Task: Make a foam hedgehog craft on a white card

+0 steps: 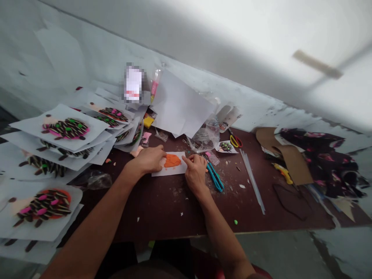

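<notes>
A small white card (158, 170) lies on the dark red table in front of me, with a flat orange shape (172, 161) spread on it. My left hand (151, 159) rests at the card's left end, fingers together at the edge of the orange shape; what they pinch, if anything, is hidden. At the right end is my right hand (196, 169), its thumb and finger closed near the card's edge, and whatever is between them is too small to make out. Teal-handled scissors or pliers (215, 179) lie just right of my right hand.
Stacked papers with hedgehog figures (66, 128) cover the left side. White sheets (183, 102) and a plastic bag (207, 133) are behind the hands. Yellow-and-red scissors (236, 141), clear sticks (252, 182), a yellow glue gun (283, 173) and patterned cloth (322, 159) lie to the right.
</notes>
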